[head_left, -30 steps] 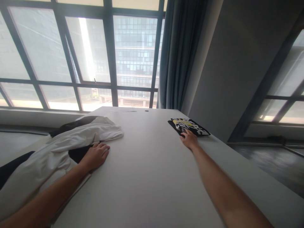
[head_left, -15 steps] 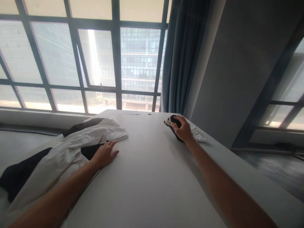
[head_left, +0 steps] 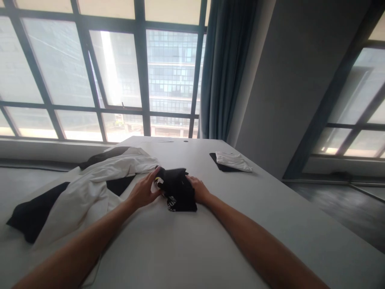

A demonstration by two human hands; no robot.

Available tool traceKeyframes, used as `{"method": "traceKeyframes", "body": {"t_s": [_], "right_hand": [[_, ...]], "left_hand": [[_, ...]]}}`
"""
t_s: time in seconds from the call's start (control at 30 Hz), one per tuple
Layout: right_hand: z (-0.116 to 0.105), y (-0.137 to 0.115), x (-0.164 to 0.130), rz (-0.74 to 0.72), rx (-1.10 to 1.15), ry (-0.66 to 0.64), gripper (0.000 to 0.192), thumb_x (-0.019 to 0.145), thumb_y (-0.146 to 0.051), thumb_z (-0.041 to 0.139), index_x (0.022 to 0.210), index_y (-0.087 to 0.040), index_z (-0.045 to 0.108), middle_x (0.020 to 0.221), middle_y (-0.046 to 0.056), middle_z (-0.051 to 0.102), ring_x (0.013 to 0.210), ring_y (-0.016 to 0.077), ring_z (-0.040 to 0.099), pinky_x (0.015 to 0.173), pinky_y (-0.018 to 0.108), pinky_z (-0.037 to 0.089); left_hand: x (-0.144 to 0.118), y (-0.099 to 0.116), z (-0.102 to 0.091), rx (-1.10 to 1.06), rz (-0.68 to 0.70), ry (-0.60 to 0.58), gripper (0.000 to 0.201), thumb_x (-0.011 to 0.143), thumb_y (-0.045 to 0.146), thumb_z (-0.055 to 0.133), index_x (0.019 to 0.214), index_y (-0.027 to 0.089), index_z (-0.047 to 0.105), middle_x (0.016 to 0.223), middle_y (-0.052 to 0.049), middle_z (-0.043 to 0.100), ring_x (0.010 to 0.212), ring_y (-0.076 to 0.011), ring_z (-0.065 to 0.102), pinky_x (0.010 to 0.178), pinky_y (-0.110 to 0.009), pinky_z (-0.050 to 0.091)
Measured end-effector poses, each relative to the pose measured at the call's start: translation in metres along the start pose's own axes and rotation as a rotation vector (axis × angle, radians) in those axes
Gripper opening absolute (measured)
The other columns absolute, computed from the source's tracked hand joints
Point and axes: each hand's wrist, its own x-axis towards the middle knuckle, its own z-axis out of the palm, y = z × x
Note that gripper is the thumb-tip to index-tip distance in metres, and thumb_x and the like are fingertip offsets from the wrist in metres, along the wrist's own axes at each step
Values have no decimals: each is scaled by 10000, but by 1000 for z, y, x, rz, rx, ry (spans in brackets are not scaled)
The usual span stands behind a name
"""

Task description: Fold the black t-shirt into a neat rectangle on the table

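A folded black garment with white lettering [head_left: 181, 190] is at the middle of the table, between my hands. Its left end is bunched and shows bits of white and yellow. My left hand [head_left: 144, 190] pinches that end between thumb and fingers. At the opposite edge, my right hand [head_left: 198, 189] grips the cloth, with some fingers hidden behind it. Close to my left forearm lies a loose heap of clothes, with a white garment [head_left: 90, 182] draped over black ones [head_left: 39, 208].
On the right of the white table [head_left: 240, 224] lies a folded white cloth [head_left: 233, 160] on a folded black cloth [head_left: 218, 162]. Beyond the far edge stand large windows [head_left: 171, 72] and a blue-grey curtain [head_left: 222, 76]. A dark grey wall [head_left: 288, 80] rises at right.
My right hand has brought the black garment leftward and nearer from beside the folded white cloth. My left hand has left the clothes heap and taken the garment's left end. The view has shifted slightly.
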Motion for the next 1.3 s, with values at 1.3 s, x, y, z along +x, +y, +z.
{"method": "traceKeyframes", "body": {"t_s": [1.3], "right_hand": [[-65,42,26,345,479,784,325,890,-527,456,922,-207,502,884,55,602,820,208,554,808,353,461]], "left_hand": [[18,-19,-62,-1208,-755,163,743,786,585,660,1405,218,476,1131,-114,723,900,-273,721,764,-407,600]]}}
